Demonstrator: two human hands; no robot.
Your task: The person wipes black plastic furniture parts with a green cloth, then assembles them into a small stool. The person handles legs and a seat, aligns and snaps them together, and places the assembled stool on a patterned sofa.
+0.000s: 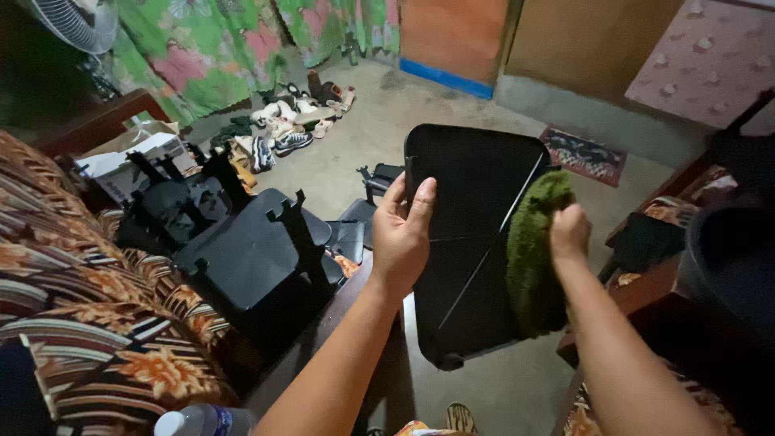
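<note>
Clear plastic bottle with a white cap [202,421]: nearest item, low and left of the panel, only its top in view.

Sofa upholstered in brown, orange and cream patterned fabric [89,323]: left of the panel, soft and worn-looking.

Left hand [401,234]: gripped the left edge of the panel, thumb on the near face, fingers [423,202] pressed together and curled over the rim.

Flat black rounded-corner plastic panel [468,242]: held upright and slightly tilted between the two hands, above the floor. Smooth, matt, crossed by thin raised lines.

Right hand [569,234]: at the right edge of the panel, fingers closed on the cloth.

Shaggy dark-green cloth [533,258]: deep fuzzy pile, draped against the panel's right face. Judgement: wiping would go best with the left grip firm at the rim and the cloth pressed flat, drawn in even strokes along the raised lines.

Black moulded plastic parts with upright pegs [258,250]: stacked on the sofa, left of the panel.

Open cardboard box [129,157]: further left of the panel, beyond the parts.

Heap of shoes [282,125]: on the grey concrete floor [379,137] beyond the panel, upper left.

Small dark patterned mat [585,155]: beyond the panel's upper right.

Green and pink floral curtain [218,48]: farthest, behind the shoes.
</note>
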